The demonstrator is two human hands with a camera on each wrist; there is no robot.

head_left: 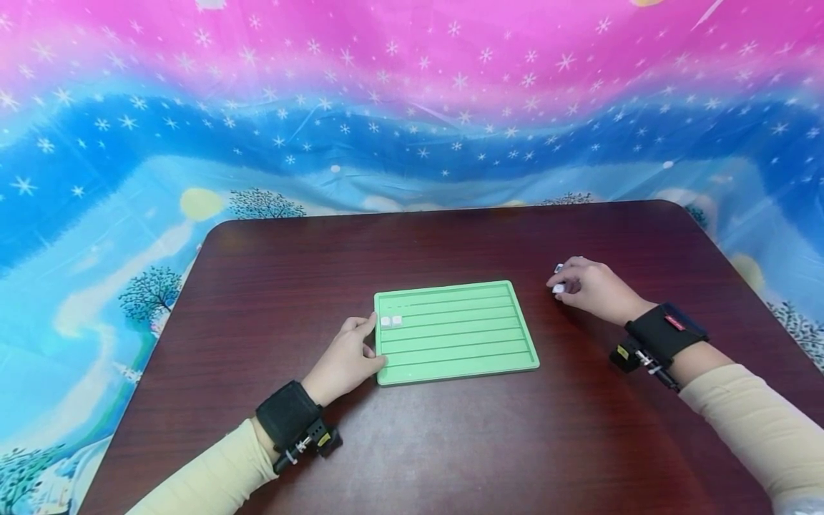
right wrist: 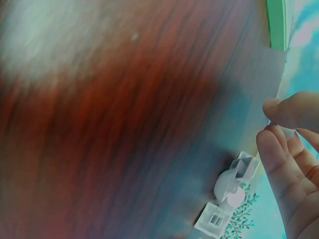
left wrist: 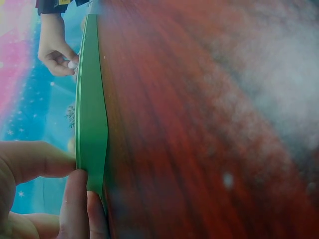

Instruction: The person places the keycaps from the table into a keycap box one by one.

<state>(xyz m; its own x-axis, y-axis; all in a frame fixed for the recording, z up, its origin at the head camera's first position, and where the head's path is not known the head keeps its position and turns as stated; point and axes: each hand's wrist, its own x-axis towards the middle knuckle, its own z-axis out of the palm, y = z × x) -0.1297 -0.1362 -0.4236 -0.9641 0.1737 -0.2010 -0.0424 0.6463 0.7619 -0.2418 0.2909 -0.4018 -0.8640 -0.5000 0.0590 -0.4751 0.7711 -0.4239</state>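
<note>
A green board with raised parallel ridges lies on the table. Two small white keycaps, a left one and a right one, sit side by side near its left edge. My left hand grips the board's left edge, fingers and thumb apart along it. Off the board's right side, my right hand pinches a small white keycap, mostly hidden by the fingertips. Below that hand in the right wrist view lie loose white keycaps, some with hollow undersides showing.
The dark reddish-brown table extends around the board. A pink and blue snow-patterned cloth hangs behind it. Each wrist carries a black strap with a small camera, such as the left strap.
</note>
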